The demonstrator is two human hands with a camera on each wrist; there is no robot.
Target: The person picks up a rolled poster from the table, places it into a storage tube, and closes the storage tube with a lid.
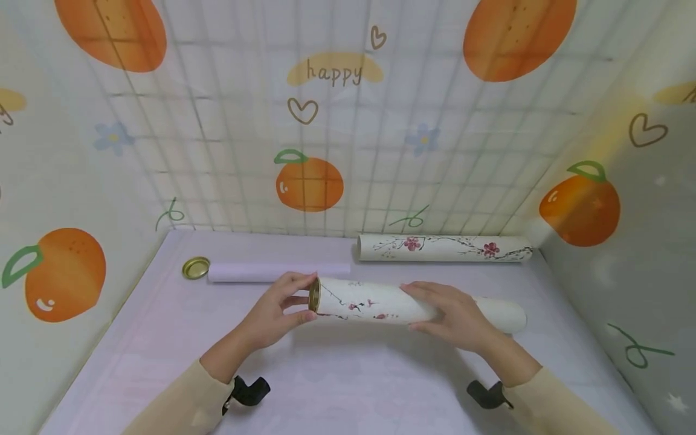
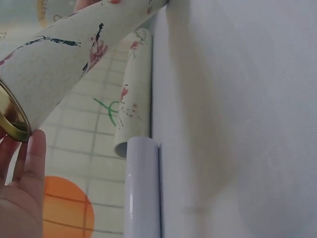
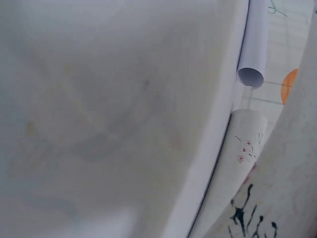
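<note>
Two hands, left hand (image 1: 270, 318) and right hand (image 1: 458, 314), grip one white, blossom-printed, gold-rimmed tube (image 1: 372, 307); the right hides part, both wrist views crop it.

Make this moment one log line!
right grip: holds blossom-painted tube; left grip: holds golden lid at tube's end; behind: second blossom-painted tube, lavender roll, loose golden lid

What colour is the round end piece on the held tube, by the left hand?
Shiny gold; the end piece shows best in the left wrist view.
</note>
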